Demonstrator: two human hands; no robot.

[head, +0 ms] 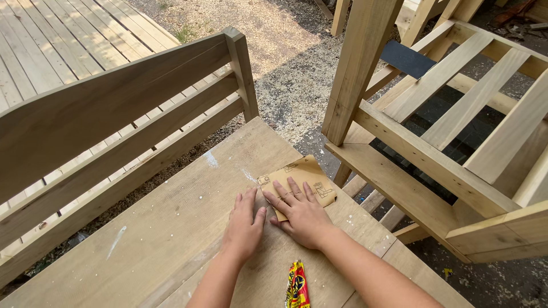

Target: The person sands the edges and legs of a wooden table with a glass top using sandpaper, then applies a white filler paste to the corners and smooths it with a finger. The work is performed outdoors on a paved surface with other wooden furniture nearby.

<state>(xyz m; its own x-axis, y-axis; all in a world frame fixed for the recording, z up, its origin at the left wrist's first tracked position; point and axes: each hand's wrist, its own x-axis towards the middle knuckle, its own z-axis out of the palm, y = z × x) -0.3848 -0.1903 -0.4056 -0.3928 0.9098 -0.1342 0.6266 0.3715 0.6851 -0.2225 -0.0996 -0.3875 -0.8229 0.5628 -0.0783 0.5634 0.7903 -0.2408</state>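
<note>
A tan sheet of sandpaper [311, 174] lies on the seat of a wooden bench [171, 228], near its right end. My right hand [299, 214] presses flat on the sheet, fingers spread. My left hand [244, 225] lies flat on the bare seat just left of it, thumb touching the right hand. Neither hand grips anything.
The bench's slatted backrest [114, 120] rises at the left. A red and yellow wrapper [297, 285] lies on the seat near my right forearm. A second slatted wooden frame [445, 131] stands close on the right. Sawdust-covered ground [285, 63] and decking [51, 40] lie beyond.
</note>
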